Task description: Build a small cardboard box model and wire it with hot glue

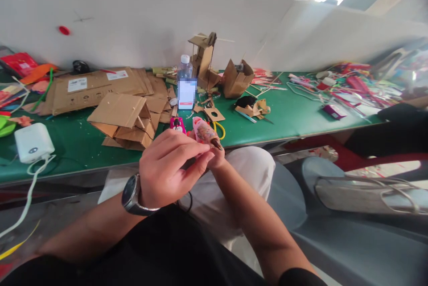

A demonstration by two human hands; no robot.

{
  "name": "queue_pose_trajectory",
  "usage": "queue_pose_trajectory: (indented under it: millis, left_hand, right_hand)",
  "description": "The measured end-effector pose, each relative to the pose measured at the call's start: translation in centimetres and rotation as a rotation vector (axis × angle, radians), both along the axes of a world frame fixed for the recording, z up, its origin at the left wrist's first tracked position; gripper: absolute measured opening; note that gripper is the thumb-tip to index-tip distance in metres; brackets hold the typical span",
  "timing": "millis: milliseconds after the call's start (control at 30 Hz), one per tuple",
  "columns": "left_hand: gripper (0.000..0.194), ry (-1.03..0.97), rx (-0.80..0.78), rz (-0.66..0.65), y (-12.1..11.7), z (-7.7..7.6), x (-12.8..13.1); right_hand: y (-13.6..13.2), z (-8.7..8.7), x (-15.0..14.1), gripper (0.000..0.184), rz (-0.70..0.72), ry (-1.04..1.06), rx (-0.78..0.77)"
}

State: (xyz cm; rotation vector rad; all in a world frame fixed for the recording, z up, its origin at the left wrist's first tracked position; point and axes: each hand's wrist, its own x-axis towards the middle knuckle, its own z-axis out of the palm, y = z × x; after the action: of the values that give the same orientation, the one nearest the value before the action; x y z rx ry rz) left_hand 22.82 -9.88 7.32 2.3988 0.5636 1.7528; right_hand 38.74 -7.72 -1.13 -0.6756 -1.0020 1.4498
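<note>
My left hand point(170, 165), with a watch on its wrist, is closed in a pinch. Its thumb and forefinger meet beside the brown tip of a small pink printed packet point(205, 132). Whether the pinch holds anything is too small to tell. Partly hidden behind it, my right hand point(217, 157) is wrapped round the packet, which points toward me. Both hands are above my lap at the table's front edge. Just beyond them lie scissors with yellow handles point(220, 130) and a magenta item with a white figure point(178, 124).
On the green table point(290, 121), a lit phone point(187, 94) stands before a bottle point(185, 68). Cardboard structures point(117, 114) and flat cardboard point(96, 90) lie left and behind. A white power bank point(34, 142) is far left, coloured craft scraps point(354, 85) right. Grey chairs point(321, 188) stand right.
</note>
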Motion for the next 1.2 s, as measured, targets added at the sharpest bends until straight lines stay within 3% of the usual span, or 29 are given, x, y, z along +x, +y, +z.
queue_pose_trajectory:
  millis: [133,533,800,1000,1200]
  left_hand:
    - [0.016,0.004,0.005,0.027,0.1,0.0,0.0]
    - [0.019,0.006,0.019,0.021,0.7,-0.8,0.2]
    - [0.015,-0.032,-0.018,0.016,0.5,-0.9,0.1]
    - [0.01,-0.114,-0.099,-0.037,0.6,-0.9,0.0]
    - [0.012,-0.158,-0.304,-0.103,0.3,-1.0,-0.4]
  right_hand:
    - [0.1,-0.1,-0.1,0.05,-0.009,0.047,0.122]
    - [0.2,-1.1,0.0,0.056,-0.024,0.061,0.011]
    - [0.7,-1.1,-0.2,0.051,-0.027,0.048,0.076]
    - [0.8,-0.6,-0.4,0.048,-0.062,0.016,0.136]
    - [0.9,-1.4,-0.4,0.043,-0.092,0.084,0.07]
